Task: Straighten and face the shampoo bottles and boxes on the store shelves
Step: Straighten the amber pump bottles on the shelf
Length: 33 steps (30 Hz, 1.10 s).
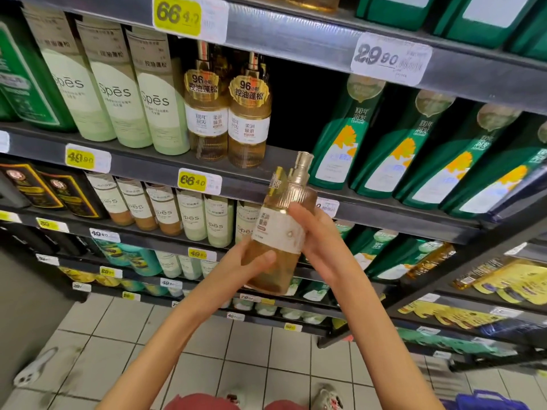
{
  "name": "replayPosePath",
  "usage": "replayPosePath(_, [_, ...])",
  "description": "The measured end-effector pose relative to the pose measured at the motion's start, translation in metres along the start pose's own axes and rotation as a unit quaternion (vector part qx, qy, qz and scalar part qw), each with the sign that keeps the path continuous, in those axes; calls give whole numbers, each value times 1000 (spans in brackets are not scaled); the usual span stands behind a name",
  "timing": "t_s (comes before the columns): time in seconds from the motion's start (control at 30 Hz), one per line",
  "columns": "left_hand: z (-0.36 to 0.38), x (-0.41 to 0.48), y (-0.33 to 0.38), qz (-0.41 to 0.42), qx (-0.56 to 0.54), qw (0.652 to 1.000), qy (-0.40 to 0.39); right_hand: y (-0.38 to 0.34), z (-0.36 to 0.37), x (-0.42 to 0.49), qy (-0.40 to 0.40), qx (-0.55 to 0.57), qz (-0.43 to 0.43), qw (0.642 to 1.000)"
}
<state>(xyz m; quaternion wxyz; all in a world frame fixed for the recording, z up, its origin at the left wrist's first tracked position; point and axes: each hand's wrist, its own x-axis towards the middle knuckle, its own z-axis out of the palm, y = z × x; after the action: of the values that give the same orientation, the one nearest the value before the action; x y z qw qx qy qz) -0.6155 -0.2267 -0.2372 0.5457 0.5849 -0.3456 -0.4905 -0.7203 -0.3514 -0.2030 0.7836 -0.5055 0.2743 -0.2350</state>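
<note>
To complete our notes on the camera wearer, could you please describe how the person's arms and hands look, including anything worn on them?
The left forearm and right forearm are bare down to the frame's lower edge, and no sleeves show. The left hand and right hand wear no gloves. No ring, watch or bracelet is visible.

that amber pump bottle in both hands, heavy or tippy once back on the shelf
Probably hefty: the bottle looks nearly full of liquid. Tall and narrow with a pump on top, so it likely tips if nudged. Its ribbed shoulder should help grip.
</note>
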Motion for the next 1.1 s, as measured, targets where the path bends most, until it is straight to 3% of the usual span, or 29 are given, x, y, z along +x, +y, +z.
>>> replayPosePath(0.13, [20, 1, -6, 15, 174, 980, 98, 7, 8, 2, 106, -120, -11, 987])
replayPosePath(0.23, [24, 2, -12, 20, 124, 984, 123, 6, 5, -1, 56, -98, 28, 993])
replayPosePath(0.33, [10, -5, -10, 0, -42, 999, -14, 2, -11, -6, -68, 21, 106, 992])
replayPosePath(0.43, [7, -9, -12, -54, -228, 964, -121, 6, -21, -9, -155, 128, 116, 973])
replayPosePath(0.53, [3, -5, -13, -58, -265, 948, -166, 10, -20, -11, -184, 146, 75, 969])
replayPosePath(0.6, [-3, -2, -11, -56, -236, 956, -166, 9, -18, -12, -152, 128, 54, 979])
replayPosePath(0.7, [3, 0, -7, -45, -46, 996, -63, 4, -10, -9, -57, 20, 20, 998])
replayPosePath(0.77, [14, 2, -9, -11, 63, 997, 40, 8, -3, -8, 0, -84, 3, 996])
replayPosePath(0.87, [22, 1, -15, 18, 18, 996, 89, 12, 1, -10, 13, -171, -6, 985])
replayPosePath(1.0, [9, -8, -16, -36, -213, 975, -50, 10, -8, -12, -59, -79, 69, 993])
replayPosePath(1.1, [2, -7, -15, -69, -243, 960, -124, 14, -9, -16, -94, 16, 84, 992])
